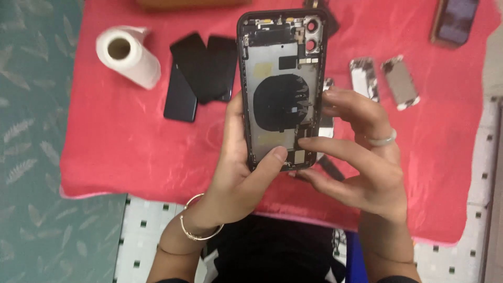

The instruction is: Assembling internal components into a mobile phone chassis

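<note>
An opened phone housing (282,78), dark-framed with a bare metal inside and a round black coil at its middle, is held upright over a red cloth (126,141). My left hand (238,173) grips it from below and the left side, thumb pressed on its lower edge. My right hand (361,157), wearing a ring, touches the housing's lower right edge with its fingertips. A small dark strip (330,169) shows just under my right fingers; whether they hold it is unclear.
On the cloth lie a white paper roll (128,55) at left, three black phone panels (201,73) beside it, two metal plates (385,79) at right and a dark phone (455,22) at the top right. Tiled floor lies below.
</note>
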